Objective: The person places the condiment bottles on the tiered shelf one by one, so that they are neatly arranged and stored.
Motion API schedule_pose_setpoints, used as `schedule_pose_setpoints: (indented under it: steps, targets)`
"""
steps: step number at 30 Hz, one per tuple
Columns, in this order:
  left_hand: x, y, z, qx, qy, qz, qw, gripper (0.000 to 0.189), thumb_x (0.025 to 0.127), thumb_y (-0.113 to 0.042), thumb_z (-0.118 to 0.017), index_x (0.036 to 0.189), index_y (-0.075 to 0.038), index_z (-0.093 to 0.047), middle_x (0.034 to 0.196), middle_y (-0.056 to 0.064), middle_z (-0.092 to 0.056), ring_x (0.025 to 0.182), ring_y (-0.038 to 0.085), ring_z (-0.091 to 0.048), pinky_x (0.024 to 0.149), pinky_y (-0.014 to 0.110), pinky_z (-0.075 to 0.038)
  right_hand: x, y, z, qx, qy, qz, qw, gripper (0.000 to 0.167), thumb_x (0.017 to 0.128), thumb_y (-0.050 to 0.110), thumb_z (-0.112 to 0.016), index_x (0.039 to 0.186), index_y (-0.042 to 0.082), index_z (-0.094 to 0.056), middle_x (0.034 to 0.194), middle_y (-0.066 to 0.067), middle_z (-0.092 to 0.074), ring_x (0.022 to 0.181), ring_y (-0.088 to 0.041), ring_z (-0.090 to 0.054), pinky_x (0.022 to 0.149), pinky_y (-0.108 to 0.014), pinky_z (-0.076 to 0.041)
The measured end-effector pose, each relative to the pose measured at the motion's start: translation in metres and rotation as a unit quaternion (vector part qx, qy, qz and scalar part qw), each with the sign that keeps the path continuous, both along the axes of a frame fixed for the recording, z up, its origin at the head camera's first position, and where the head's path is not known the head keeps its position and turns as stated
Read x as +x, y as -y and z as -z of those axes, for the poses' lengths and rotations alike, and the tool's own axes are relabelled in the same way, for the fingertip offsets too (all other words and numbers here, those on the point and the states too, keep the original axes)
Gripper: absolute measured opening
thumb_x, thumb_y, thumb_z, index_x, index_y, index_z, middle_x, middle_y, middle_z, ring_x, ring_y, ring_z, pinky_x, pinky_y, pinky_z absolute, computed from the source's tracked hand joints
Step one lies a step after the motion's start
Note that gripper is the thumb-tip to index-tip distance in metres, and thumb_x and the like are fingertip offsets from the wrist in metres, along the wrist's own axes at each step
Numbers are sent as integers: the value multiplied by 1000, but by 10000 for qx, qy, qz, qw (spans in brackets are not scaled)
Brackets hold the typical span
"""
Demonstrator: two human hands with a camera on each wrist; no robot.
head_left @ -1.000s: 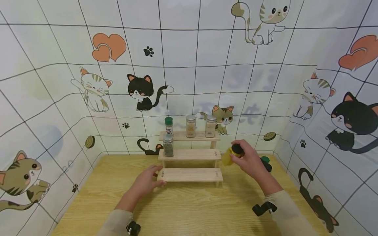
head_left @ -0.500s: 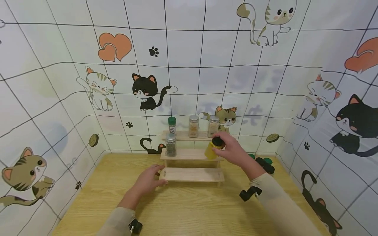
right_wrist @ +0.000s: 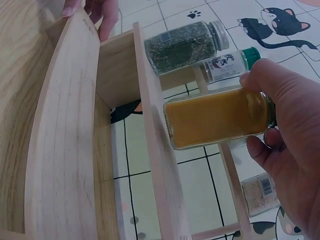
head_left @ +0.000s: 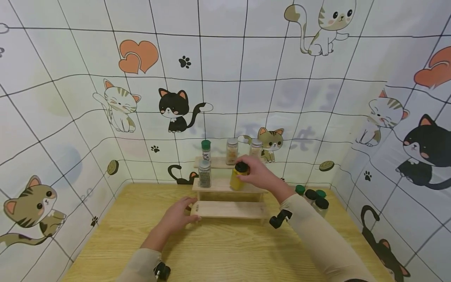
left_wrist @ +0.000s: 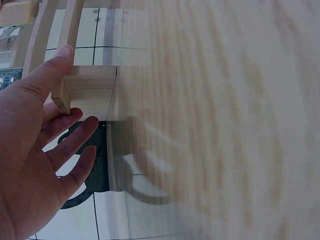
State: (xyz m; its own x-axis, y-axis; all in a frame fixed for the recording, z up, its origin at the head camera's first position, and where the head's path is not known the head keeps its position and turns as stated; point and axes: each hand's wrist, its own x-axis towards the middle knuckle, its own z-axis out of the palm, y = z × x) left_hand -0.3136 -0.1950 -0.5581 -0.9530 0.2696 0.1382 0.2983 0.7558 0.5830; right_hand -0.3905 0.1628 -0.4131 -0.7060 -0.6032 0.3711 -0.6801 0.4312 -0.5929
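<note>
A three-step wooden spice rack (head_left: 230, 209) stands on the table. My left hand (head_left: 177, 215) grips the left end of its lowest step, thumb on one edge and fingers on the other. My right hand (head_left: 258, 172) holds a glass spice jar of yellow powder (right_wrist: 215, 120) near its black cap, over the middle step. The jar's base is right at that step's surface. To its left on the same step stands a silver-capped jar of dried herbs (head_left: 204, 175). The top step carries a green-capped jar (head_left: 206, 150) and two silver-capped jars (head_left: 231, 152), one partly behind my right hand.
Several jars with black and green caps (head_left: 311, 196) stand at the back right of the wooden table (head_left: 218, 250), partly hidden by my right sleeve. Behind the rack hangs a cat-patterned cloth wall (head_left: 225, 98), which also closes both sides.
My right hand has carried the yellow jar leftward from beside the rack to over the middle step. The left hand keeps its grip on the lowest step.
</note>
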Motion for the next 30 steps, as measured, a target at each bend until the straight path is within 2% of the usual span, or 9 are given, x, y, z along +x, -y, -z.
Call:
schedule_pose_setpoints:
  steps: [3,6,10,16,22,30]
  targets:
    - [0,0,0,16,8,19,10000,76,92,-41,-93,155,-9,-63,149,9,-63,118,27,-72,98,56,-59,-5,6,2,57,-24,-66,10000,47,98,5,-84,142,-1,-65,130,-9,-68,93,-25,-63,76,-39,-57]
    - [0,0,0,14,-25,33,10000,76,92,-41,-93,154,-8,-64,148,10,-63,117,28,-72,97,56,-59,-9,11,5,99,85,-154,9998,49,99,6,-82,144,2,-64,133,-10,-66,93,-24,-63,77,-39,-56]
    - [1,0,0,78,26,35,10000,75,92,-40,-93,154,-9,-64,147,10,-64,117,27,-72,98,55,-59,-15,18,8,259,270,-245,9990,49,102,7,-80,147,7,-64,139,-10,-65,102,-23,-63,82,-39,-55]
    - [1,0,1,79,124,-36,9999,76,93,-42,-92,157,-12,-62,150,7,-62,120,25,-70,100,54,-58,-18,20,6,548,182,-212,9981,50,104,11,-78,152,17,-65,141,-8,-61,111,-26,-56,90,-47,-53]
    - [0,1,1,50,102,-45,9999,76,93,-42,-92,156,-12,-62,150,6,-63,120,25,-70,100,54,-58,-16,17,11,278,440,-302,9982,55,106,11,-77,159,19,-62,151,-12,-56,126,-31,-60,106,-65,-52]
    - [0,-1,-1,44,130,-52,9999,76,94,-42,-91,157,-11,-62,149,6,-62,120,26,-70,100,55,-58,-18,13,20,-321,1015,-254,9940,65,105,5,-76,165,12,-51,158,-16,-56,141,-40,-59,116,-61,-49]
